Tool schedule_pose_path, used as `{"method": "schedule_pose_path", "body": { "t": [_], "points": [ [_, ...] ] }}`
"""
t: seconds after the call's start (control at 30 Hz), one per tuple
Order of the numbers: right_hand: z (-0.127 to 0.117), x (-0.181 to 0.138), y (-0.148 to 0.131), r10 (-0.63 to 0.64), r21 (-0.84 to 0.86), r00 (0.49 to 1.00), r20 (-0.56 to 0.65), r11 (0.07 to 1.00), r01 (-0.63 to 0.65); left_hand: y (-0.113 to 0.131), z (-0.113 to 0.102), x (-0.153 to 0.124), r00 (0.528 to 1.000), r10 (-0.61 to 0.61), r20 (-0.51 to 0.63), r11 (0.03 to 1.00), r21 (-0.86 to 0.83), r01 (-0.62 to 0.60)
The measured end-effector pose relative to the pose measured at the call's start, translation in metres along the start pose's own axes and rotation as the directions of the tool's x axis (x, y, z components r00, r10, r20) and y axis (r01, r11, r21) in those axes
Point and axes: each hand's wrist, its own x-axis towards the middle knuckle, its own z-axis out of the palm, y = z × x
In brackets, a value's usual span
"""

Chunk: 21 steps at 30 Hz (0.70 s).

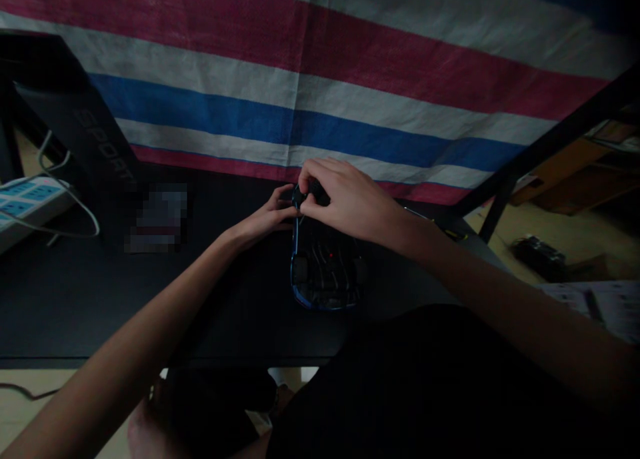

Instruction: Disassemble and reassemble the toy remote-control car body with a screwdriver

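A blue toy car (327, 276) lies upside down on the black tabletop, its dark underside and wheels facing up and a small red light showing in the middle. My left hand (270, 214) holds the car's left side near the far end, thumb and fingers against its edge. Over that same far end, my right hand (345, 199) is closed, with thumb and index finger pinched together near a wheel. Whatever sits between those fingertips is hidden or too small to make out. The picture is dark, so fine detail of the underside is lost.
Left on the black table (235, 312) stand a dark bottle (95, 126) marked SPORT and a white power strip (35, 206) with a looping cable. A blurred-out item (159, 216) lies nearby. A striped sheet (300, 79) hangs behind. Thin tools (455, 234) lie beyond my right arm.
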Motion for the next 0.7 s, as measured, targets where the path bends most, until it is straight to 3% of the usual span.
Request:
{"method": "schedule_pose_path", "body": {
  "t": [0.5, 0.6, 0.7],
  "points": [
    [0.004, 0.002, 0.004, -0.024, 0.024, 0.999, -0.04, 0.999, 0.025, 0.003, 0.002, -0.003, 1.0, -0.006, -0.001, 1.0, -0.003, 0.006],
    [0.009, 0.004, 0.006, 0.016, 0.107, 0.996, -0.085, 0.994, -0.006, 0.001, 0.001, -0.001, 1.0, -0.008, -0.002, 1.0, -0.011, 0.008],
    [0.014, 0.006, 0.008, 0.083, 0.295, 0.99, -0.115, 0.954, -0.046, 0.001, 0.001, -0.001, 1.0, -0.013, -0.002, 1.0, -0.017, 0.013]
  ]
}}
